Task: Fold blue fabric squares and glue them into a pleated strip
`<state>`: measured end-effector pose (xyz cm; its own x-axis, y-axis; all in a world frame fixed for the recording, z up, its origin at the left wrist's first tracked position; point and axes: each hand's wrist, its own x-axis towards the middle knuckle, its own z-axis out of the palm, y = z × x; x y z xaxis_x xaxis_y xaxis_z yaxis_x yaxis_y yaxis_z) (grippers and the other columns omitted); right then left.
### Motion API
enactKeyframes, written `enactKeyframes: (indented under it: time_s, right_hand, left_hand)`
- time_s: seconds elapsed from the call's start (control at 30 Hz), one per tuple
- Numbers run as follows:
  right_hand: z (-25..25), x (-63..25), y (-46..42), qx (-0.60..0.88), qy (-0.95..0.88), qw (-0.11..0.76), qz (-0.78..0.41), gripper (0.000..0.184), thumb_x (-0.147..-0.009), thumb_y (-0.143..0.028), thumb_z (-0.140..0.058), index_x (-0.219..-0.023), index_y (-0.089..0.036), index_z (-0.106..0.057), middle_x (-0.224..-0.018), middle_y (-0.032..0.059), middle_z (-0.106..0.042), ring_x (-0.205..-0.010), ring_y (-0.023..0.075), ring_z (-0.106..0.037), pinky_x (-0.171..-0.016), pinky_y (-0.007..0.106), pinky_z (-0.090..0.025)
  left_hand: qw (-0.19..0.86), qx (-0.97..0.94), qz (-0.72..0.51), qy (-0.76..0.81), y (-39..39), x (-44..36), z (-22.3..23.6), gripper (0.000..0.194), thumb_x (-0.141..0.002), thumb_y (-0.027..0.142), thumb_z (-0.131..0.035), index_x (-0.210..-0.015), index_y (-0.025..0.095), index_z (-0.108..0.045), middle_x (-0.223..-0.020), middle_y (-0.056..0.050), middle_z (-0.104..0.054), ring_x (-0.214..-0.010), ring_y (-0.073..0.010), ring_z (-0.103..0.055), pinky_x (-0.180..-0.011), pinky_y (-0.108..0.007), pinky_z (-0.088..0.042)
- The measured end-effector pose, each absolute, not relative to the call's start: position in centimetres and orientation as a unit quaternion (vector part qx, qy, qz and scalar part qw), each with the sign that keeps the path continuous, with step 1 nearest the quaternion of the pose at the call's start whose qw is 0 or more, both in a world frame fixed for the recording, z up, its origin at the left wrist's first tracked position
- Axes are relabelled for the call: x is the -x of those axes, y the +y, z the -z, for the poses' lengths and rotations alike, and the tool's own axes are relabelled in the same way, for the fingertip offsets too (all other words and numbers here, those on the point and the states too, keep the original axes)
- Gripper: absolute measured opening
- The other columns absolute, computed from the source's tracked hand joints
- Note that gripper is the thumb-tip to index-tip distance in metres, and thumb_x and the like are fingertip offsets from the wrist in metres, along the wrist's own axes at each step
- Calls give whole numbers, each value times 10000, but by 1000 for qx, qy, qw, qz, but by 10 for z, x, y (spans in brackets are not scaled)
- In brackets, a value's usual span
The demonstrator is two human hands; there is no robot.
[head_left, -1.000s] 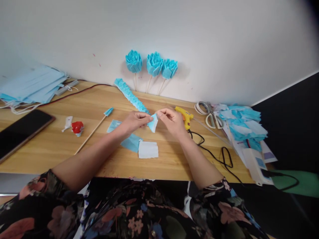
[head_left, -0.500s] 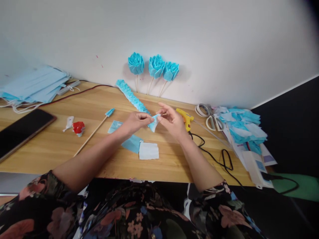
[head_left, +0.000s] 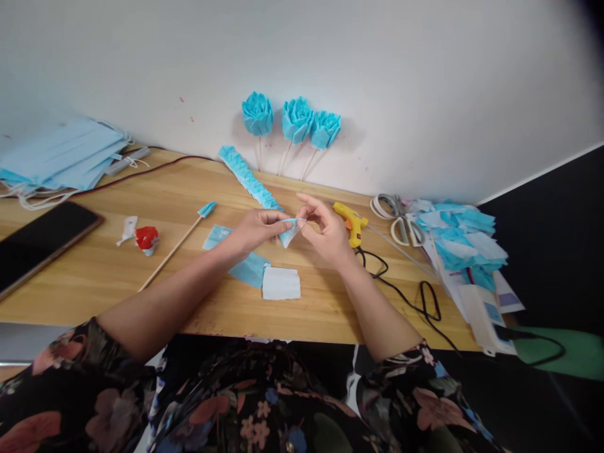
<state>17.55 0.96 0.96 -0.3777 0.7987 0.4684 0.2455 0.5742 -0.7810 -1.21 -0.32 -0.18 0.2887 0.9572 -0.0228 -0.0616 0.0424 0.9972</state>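
Left, a thin wooden stick with a folded blue tip (head_left: 175, 248) lies on the pale wooden bench (head_left: 325, 321). The left hand (head_left: 257, 230) and right hand (head_left: 326, 234) pinch a small blue-and-white folded fabric piece (head_left: 289, 236) between them, fingers narrow; a slackened pinch could undo its fold. Rightward, a reaching forearm could drag the yellow plastic glue gun (head_left: 355, 235) by its black cord (head_left: 401, 291). No container shows.

No text, number or brand is legible. Blue label (head_left: 493, 313) on white box (head_left: 475, 314), 4 o'clock from centre: characters too small to read. Printed sheet (head_left: 509, 297), between 3 and 4 o'clock: illegible. Red wrapper (head_left: 148, 236), 9 o'clock: marking unreadable.
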Motion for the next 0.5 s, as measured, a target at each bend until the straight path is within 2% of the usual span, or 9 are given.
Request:
enactKeyframes:
  time_s: [0.3,0.5]
  right_hand:
    - [-14,-177,8,299,-852,418,-95,412,-932,-173,-577,-1321,-307,-596,-999,17,-763,-975,211,-680,-931,449,-543]
    - [-13,-178,7,277,-870,405,-50,447,-956,-169,-516,-1379,-310,-551,-1066,24,-777,-1041,237,-682,-946,486,-536]
  left_hand:
    - [587,-510,-463,426,-4,13,-3,232,-744,376,-729,-690,158,-671,-649,-2,-647,-546,-90,-516,-559,-236,-424]
    - [617,-470,-475,415,-3,13,-2,198,-758,358,-727,-721,166,-698,-670,-20,-668,-587,-112,-574,-574,-244,-431]
